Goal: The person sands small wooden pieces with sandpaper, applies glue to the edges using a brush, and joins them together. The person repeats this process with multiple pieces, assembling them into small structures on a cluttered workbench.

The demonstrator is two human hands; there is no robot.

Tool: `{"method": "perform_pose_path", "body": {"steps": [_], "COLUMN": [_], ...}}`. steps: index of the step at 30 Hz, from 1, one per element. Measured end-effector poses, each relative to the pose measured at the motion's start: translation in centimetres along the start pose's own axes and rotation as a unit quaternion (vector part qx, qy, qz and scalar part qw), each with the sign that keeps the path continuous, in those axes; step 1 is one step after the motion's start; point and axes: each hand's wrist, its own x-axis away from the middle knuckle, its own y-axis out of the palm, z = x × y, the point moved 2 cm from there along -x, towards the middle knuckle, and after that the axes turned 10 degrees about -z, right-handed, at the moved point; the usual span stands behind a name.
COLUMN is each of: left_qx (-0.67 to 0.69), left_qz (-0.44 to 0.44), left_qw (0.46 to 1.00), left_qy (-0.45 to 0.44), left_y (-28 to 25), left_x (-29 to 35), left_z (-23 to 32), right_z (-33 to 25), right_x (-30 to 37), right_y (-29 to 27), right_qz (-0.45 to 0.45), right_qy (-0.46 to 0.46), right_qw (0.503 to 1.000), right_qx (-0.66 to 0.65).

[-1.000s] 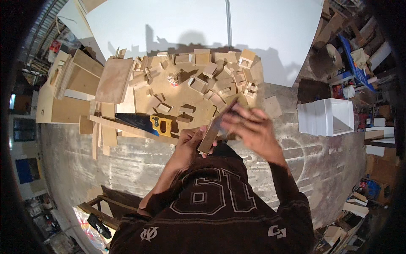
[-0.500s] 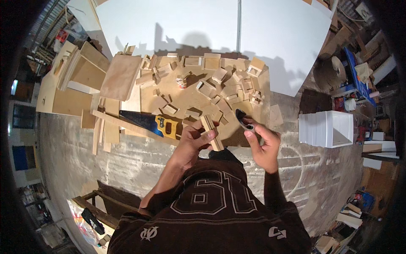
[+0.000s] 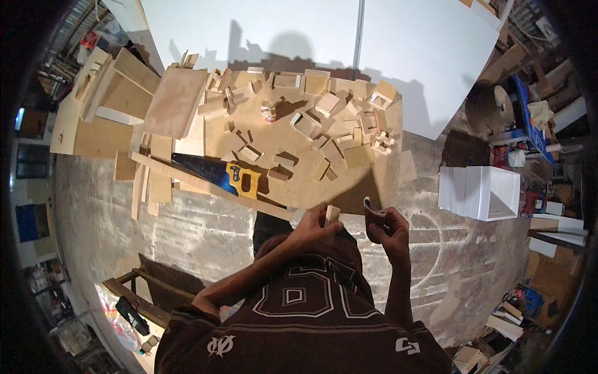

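One wooden piece (image 3: 332, 215) sits pinched in the left hand (image 3: 313, 229), its visible part running roughly twelve to six o'clock, while at its three o'clock, apart, the right hand (image 3: 391, 232) pinches a curled sheet (image 3: 372, 208), both grips hiding how far either extends.

Wears a dark brown shirt (image 3: 305, 358) with large, pale-outlined numerals (image 3: 326, 300) across the front, a line of pale stitching (image 3: 299, 330) from side to side, small white emblems (image 3: 220, 346) at left and right, short sleeves (image 3: 187, 324), and dark trousers (image 3: 271, 229).
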Motion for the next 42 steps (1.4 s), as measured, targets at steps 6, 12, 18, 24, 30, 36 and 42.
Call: {"method": "perform_pose_path", "body": {"steps": [6,12,18,24,30,36,42], "left_qx": [0.105,0.078,0.239,0.250,0.276,0.216,0.152], "left_qz": [-0.062,-0.082,-0.108,-0.096,-0.043,-0.073,-0.060], "left_qw": [0.988,0.991,0.963,0.963,0.958,0.973,0.987], "left_qy": [-0.099,0.067,-0.057,-0.043,-0.059,-0.021,0.013], "left_y": [0.2,-0.5,-0.9,0.3,-0.1,-1.6,-3.8], "left_x": [-0.7,0.2,2.4,3.5,4.1,4.8,5.9], "left_z": [0.6,2.1,4.1,6.1,6.1,6.7,7.1], "right_z": [-3.6,-5.4,-4.9,-4.7,-6.9,-6.7,-6.7], "right_x": [-1.2,-1.5,-3.3,-3.2,-2.1,-5.6,-4.6], "right_y": [3.4,5.3,2.2,3.2,4.8,2.3,6.9], "right_qz": [0.051,-0.108,-0.015,-0.095,-0.224,-0.113,-0.167], "right_qy": [-0.208,-0.317,-0.305,-0.344,-0.412,-0.360,-0.367], "right_qw": [0.948,0.867,0.836,0.819,0.788,0.791,0.797], "right_qx": [0.238,0.369,0.456,0.450,0.400,0.482,0.449]}}
